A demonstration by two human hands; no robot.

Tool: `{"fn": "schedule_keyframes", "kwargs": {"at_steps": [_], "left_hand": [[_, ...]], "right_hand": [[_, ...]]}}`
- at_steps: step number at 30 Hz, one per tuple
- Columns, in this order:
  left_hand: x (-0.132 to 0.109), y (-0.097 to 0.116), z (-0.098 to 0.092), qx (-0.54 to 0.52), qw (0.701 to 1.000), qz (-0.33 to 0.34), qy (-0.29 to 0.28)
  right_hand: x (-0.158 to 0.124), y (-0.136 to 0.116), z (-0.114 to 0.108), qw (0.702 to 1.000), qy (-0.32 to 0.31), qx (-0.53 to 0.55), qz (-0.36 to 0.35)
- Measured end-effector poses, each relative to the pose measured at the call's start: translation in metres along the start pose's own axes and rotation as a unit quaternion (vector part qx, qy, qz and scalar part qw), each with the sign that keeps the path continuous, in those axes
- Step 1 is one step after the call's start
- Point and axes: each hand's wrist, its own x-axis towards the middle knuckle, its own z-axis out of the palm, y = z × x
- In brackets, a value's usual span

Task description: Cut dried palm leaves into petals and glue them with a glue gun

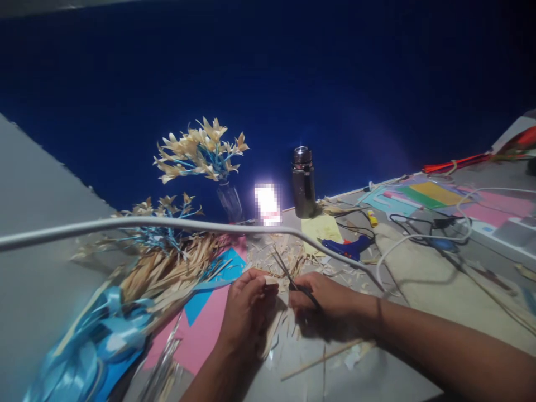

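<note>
My right hand grips a pair of scissors by the dark handles, the blades pointing up and to the left. Beside it, my left hand is closed in a pinch on a pale strip of dried husk. The strip's edge lies just left of the scissors. Beneath and beyond both hands, many small husk scraps are scattered over the table. A bundle of dried husks lies to the left, against blue and pink paper.
A white cable crosses in front. Behind stand husk flowers in a glass vase, a bright screen and a dark flask. A blue glue gun lies right, blue ribbon lower left, and a beige cloth right.
</note>
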Motion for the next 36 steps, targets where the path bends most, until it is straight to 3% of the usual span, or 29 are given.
{"fn": "schedule_keyframes", "kwargs": {"at_steps": [6,36], "left_hand": [[-0.001,0.003,0.001,0.005,0.999,0.033,0.007],[0.004,-0.002,-0.009,0.015,0.999,0.042,-0.011]], "right_hand": [[-0.003,-0.001,-0.005,0.991,-0.066,-0.109,0.038],[-0.005,-0.006,-0.005,0.981,-0.032,-0.193,0.02]]}}
